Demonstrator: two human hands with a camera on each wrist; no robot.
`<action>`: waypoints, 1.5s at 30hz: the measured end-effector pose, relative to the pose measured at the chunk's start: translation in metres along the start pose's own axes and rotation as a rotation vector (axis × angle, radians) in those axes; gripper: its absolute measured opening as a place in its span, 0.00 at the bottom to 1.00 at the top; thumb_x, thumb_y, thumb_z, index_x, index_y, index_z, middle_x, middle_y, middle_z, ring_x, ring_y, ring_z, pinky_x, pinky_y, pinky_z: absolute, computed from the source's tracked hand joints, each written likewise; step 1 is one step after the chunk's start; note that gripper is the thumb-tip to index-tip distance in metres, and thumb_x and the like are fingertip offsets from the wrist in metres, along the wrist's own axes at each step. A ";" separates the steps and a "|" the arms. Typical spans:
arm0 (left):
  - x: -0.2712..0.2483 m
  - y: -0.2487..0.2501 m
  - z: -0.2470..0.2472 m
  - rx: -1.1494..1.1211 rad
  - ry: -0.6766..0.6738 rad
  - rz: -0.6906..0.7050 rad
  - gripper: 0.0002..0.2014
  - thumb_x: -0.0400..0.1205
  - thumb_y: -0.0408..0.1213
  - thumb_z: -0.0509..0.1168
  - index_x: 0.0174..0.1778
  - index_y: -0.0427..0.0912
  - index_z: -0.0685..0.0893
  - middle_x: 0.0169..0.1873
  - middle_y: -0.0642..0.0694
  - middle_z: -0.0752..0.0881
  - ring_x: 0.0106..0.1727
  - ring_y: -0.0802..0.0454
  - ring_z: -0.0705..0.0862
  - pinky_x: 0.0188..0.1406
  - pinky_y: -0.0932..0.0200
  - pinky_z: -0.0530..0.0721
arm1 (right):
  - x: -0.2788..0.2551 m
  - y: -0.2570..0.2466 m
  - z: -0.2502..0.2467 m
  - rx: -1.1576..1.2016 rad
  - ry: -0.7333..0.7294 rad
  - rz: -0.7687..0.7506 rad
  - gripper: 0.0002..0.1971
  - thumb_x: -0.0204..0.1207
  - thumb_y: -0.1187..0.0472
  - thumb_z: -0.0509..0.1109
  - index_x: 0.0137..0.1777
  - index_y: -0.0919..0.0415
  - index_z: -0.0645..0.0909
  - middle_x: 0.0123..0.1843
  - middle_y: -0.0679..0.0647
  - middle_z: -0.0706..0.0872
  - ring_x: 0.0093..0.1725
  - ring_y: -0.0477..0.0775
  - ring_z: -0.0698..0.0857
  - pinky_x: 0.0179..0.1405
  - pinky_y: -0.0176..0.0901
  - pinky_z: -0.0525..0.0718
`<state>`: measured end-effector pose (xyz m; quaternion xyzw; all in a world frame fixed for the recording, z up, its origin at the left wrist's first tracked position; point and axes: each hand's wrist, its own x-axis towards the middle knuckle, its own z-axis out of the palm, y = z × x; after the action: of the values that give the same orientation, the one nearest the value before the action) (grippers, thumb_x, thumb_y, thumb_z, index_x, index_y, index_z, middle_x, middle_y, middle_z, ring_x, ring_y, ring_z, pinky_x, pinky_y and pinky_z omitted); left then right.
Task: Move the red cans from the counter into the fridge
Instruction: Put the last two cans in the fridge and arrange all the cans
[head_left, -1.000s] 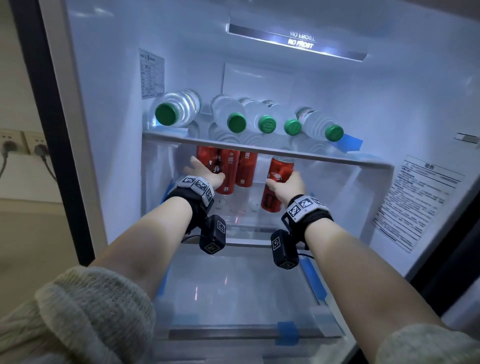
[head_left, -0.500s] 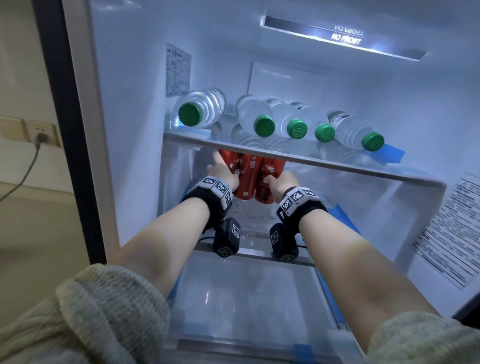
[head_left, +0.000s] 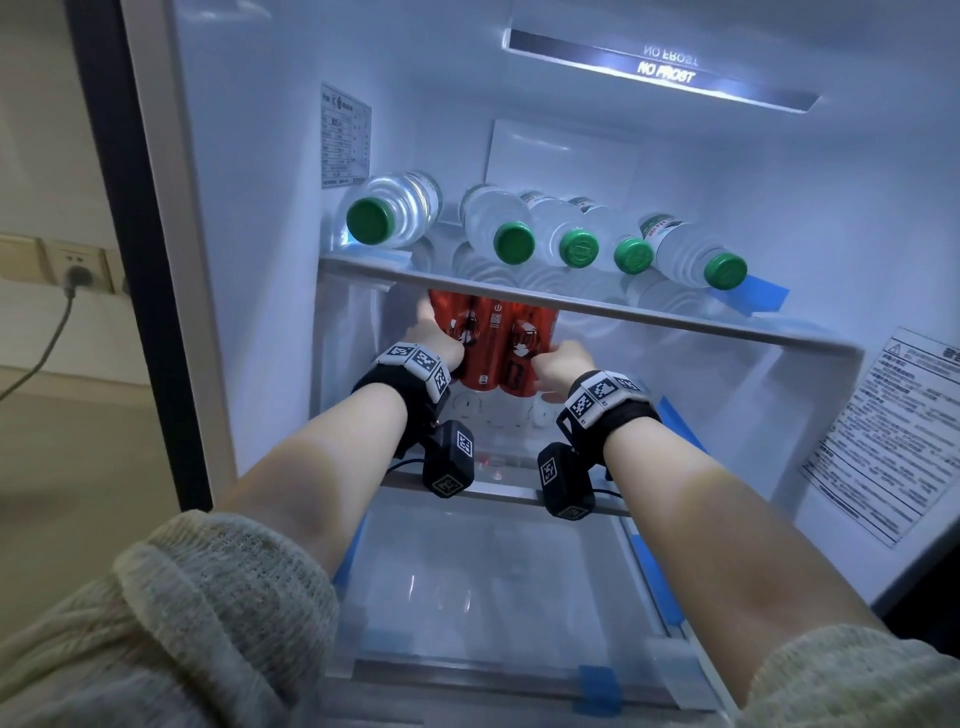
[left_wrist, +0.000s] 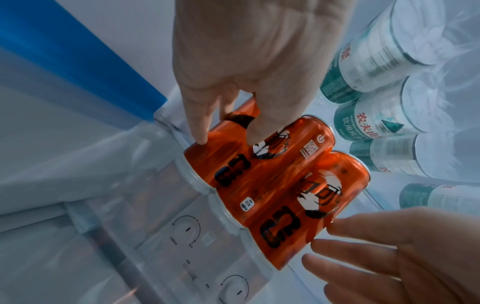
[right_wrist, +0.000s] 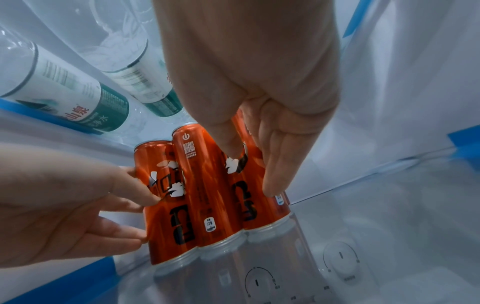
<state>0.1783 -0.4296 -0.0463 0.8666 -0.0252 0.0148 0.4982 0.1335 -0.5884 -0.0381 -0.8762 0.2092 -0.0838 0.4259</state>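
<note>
Three red cans (head_left: 493, 343) stand upright, packed side by side, at the back left of the fridge's lower shelf (head_left: 498, 426). My left hand (head_left: 431, 332) rests against the left can (left_wrist: 221, 162), thumb on its front and straight fingers along its side. My right hand (head_left: 561, 361) touches the right can (right_wrist: 249, 197) the same way, thumb on the front and straight fingers down its right side. Between them stands the middle can (right_wrist: 202, 185). The upper shelf edge hides the can tops in the head view.
Several water bottles (head_left: 395, 213) with green caps lie on the glass shelf (head_left: 597, 312) just above the cans. Temperature dials (right_wrist: 340, 257) sit under the lower shelf. A clear drawer (head_left: 467, 571) is below my forearms. Right of the cans, the shelf (right_wrist: 389, 205) is bare.
My right hand has brought the separate can leftward until it stands against the other two. Both hands now flank the packed group. The head view has moved closer.
</note>
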 end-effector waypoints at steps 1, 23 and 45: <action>-0.001 0.001 -0.002 -0.006 -0.024 0.006 0.42 0.79 0.32 0.62 0.84 0.54 0.44 0.61 0.40 0.82 0.51 0.42 0.84 0.60 0.46 0.82 | -0.004 0.000 -0.001 0.011 -0.010 -0.002 0.14 0.77 0.63 0.62 0.59 0.66 0.83 0.53 0.64 0.89 0.52 0.64 0.90 0.55 0.57 0.89; -0.089 0.005 0.009 -0.055 0.098 -0.046 0.27 0.79 0.36 0.64 0.75 0.40 0.68 0.69 0.39 0.77 0.68 0.41 0.79 0.66 0.53 0.75 | -0.086 0.006 0.008 0.291 0.226 -0.174 0.11 0.75 0.65 0.64 0.53 0.53 0.83 0.47 0.49 0.85 0.56 0.55 0.85 0.60 0.46 0.83; -0.286 -0.031 -0.031 -0.232 -0.114 0.417 0.13 0.81 0.31 0.61 0.61 0.37 0.78 0.51 0.45 0.83 0.53 0.51 0.83 0.58 0.52 0.84 | -0.278 0.037 0.018 0.371 0.377 -0.243 0.12 0.75 0.72 0.61 0.53 0.60 0.82 0.48 0.54 0.88 0.52 0.54 0.87 0.61 0.52 0.85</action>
<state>-0.1049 -0.3785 -0.0719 0.7790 -0.2331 0.0656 0.5784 -0.1210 -0.4740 -0.0692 -0.7711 0.1592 -0.3323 0.5192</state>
